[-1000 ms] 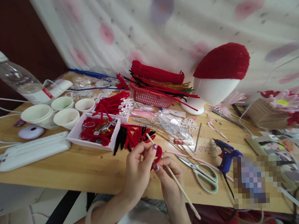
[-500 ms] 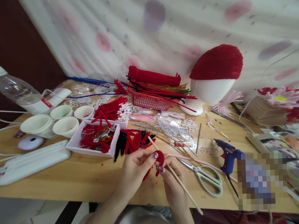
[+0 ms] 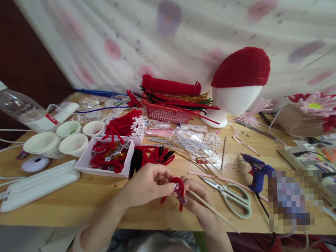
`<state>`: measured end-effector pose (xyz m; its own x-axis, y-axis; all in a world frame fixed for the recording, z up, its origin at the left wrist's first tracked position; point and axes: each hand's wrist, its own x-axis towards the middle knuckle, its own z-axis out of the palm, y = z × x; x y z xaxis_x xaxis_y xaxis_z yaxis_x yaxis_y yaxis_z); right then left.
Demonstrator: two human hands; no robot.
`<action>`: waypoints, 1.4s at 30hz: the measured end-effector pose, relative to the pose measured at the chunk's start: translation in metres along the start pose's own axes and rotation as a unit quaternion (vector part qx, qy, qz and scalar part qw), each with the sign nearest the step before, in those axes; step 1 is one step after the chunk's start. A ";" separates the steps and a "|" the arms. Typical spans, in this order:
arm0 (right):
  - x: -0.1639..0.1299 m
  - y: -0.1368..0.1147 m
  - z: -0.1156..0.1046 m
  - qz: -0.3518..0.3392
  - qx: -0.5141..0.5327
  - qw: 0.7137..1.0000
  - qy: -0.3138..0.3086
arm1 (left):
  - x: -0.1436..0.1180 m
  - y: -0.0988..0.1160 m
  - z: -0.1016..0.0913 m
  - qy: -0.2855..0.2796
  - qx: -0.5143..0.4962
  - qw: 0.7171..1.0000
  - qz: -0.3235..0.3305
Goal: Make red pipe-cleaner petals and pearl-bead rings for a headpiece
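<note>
A curled red pipe cleaner piece arches between my two hands above the table's front part. My left hand pinches its left side between thumb and fingers. On the other side, my right hand is closed with thumb and fingertips on the same piece. A pale wooden stick passes through my right hand, slanting down to the right. Loose red ends show below the fingers, and the inner fingertips are partly hidden. Scissors lie on the table just right of my right hand.
A white box of trimmings, paper cups and a white bar-shaped device stand left. Behind are a red basket of pipe cleaners and a head form in a red cap. A blue glue gun is at right.
My hands have shifted slightly down. The red piece has turned from a flat disc-like view to an open arch, and the wooden stick's upper tip no longer shows above my hands.
</note>
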<state>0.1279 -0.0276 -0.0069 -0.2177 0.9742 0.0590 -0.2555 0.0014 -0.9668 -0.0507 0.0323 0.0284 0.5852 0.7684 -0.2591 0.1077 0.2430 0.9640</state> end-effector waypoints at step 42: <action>0.005 0.016 0.009 -0.009 -0.022 0.993 0.118 | 0.004 -0.019 0.038 0.184 -0.403 0.897 -0.004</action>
<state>0.1141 -0.0251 -0.0195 0.0145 0.9997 0.0213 -0.2149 0.0239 -0.9763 -0.0195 0.0084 0.0109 0.2661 0.8719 -0.4112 -0.5914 0.4845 0.6446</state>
